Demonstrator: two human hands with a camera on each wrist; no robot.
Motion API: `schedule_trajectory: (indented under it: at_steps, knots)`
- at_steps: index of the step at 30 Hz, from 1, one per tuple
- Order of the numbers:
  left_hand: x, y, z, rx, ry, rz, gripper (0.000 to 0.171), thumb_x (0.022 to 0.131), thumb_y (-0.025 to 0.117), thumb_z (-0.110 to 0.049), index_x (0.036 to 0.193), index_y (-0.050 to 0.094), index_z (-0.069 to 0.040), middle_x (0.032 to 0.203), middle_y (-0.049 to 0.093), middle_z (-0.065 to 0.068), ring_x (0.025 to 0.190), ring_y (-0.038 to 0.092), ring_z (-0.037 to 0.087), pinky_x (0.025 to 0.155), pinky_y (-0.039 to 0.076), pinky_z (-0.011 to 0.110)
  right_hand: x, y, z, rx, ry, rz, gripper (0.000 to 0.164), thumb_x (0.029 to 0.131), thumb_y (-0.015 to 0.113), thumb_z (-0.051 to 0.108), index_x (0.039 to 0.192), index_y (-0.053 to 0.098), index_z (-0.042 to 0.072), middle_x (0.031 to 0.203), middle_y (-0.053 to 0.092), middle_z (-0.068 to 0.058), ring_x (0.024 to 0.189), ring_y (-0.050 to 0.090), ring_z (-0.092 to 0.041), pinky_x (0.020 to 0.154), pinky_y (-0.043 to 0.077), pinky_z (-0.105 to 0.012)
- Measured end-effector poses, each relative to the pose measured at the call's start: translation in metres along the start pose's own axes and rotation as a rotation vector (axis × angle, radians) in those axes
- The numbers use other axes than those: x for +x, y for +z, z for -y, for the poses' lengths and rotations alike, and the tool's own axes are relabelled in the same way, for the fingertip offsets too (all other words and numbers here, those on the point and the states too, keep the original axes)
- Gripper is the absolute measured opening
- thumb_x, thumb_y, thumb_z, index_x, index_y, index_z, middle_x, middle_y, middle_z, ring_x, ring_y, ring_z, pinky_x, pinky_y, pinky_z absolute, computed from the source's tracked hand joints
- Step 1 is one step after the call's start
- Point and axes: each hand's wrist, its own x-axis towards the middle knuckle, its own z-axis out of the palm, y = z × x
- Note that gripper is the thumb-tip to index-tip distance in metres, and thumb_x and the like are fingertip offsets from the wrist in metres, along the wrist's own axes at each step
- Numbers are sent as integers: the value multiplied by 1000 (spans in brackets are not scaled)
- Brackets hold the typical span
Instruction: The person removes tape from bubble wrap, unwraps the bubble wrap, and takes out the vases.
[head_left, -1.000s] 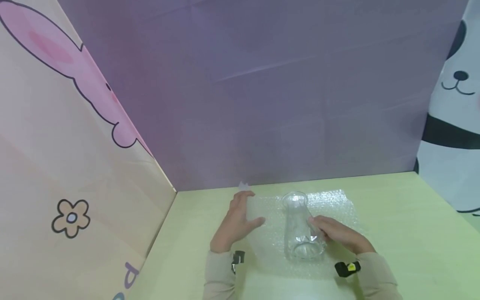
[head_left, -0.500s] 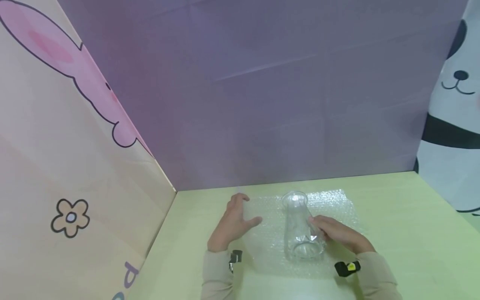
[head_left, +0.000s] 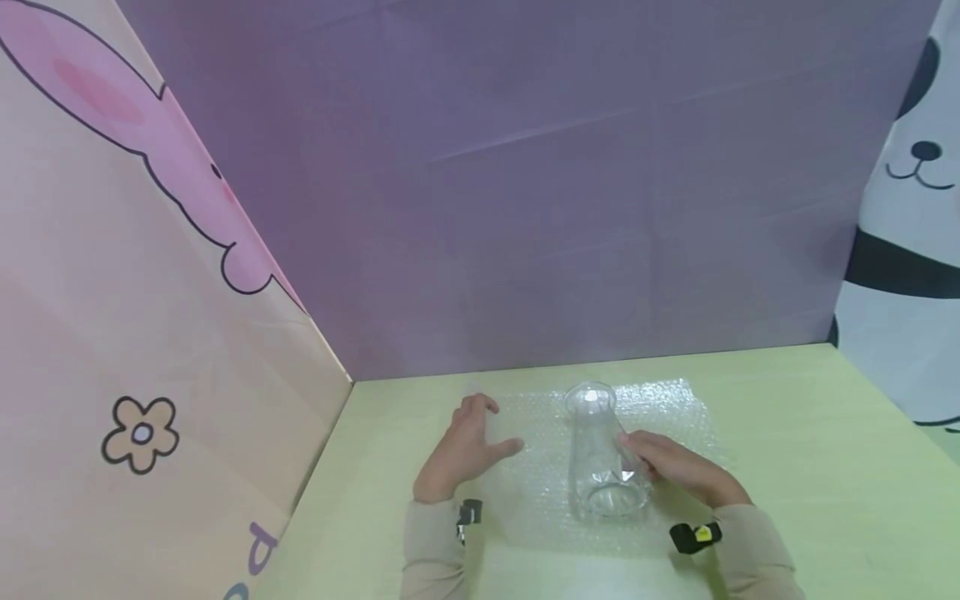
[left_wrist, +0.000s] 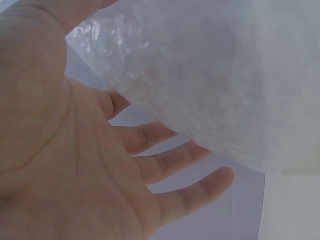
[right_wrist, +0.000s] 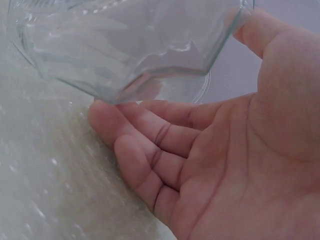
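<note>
A clear faceted glass vase [head_left: 596, 450] with a round flared mouth is over a sheet of bubble wrap [head_left: 536, 500], its mouth toward the back wall. My right hand [head_left: 675, 467] holds the vase's right side; the right wrist view shows the thumb on one side of the glass [right_wrist: 125, 45] and curled fingers beneath it. My left hand [head_left: 461, 454] is at the wrap's left edge, thumb and fingers spread wide apart. In the left wrist view the raised wrap [left_wrist: 200, 75] hides some fingertips of the left hand [left_wrist: 85, 145], which lie behind it.
The pale green table [head_left: 787, 442] extends to both sides of the wrap. A purple-grey cloth wall [head_left: 525, 208] stands behind it. Printed panels with a rabbit [head_left: 187, 183] and a panda [head_left: 900, 325] flank the table at left and right.
My left hand has shifted slightly left and toward me, and the wrap's corner behind it stands up less. The right hand and the vase have stayed put.
</note>
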Motion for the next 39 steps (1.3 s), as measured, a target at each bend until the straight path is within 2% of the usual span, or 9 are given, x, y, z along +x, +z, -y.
schedule_trajectory:
  at_steps: [9, 16, 30, 39]
  knots:
    - [-3, 0, -1, 9, -71, 57, 63, 89, 74, -51, 129, 51, -9, 130, 52, 13, 118, 53, 31, 98, 54, 50, 2, 0, -3, 9, -36, 11, 50, 111, 32, 48, 81, 45, 10, 81, 49, -1, 75, 49, -13, 73, 45, -30]
    - [-5, 0, 0, 31, -155, 127, 67, 88, 71, -60, 127, 54, -8, 136, 52, 17, 123, 54, 36, 96, 55, 56, 2, 0, -4, 9, -29, 7, 50, 110, 33, 48, 80, 45, 11, 81, 50, -2, 76, 50, -14, 74, 45, -30]
    - [-7, 0, 1, 50, -171, 166, 66, 90, 67, -63, 124, 59, -7, 135, 54, 18, 123, 54, 36, 92, 55, 58, 2, 0, -3, -1, -32, 2, 51, 111, 32, 49, 81, 45, 10, 81, 49, -1, 74, 48, -13, 71, 45, -29]
    - [-6, 1, 4, 60, -182, 192, 68, 90, 64, -65, 126, 60, -7, 139, 52, 19, 127, 53, 38, 96, 54, 60, 2, 0, -4, 6, -34, 5, 50, 111, 33, 48, 80, 44, 10, 79, 48, 0, 73, 47, -12, 70, 45, -29]
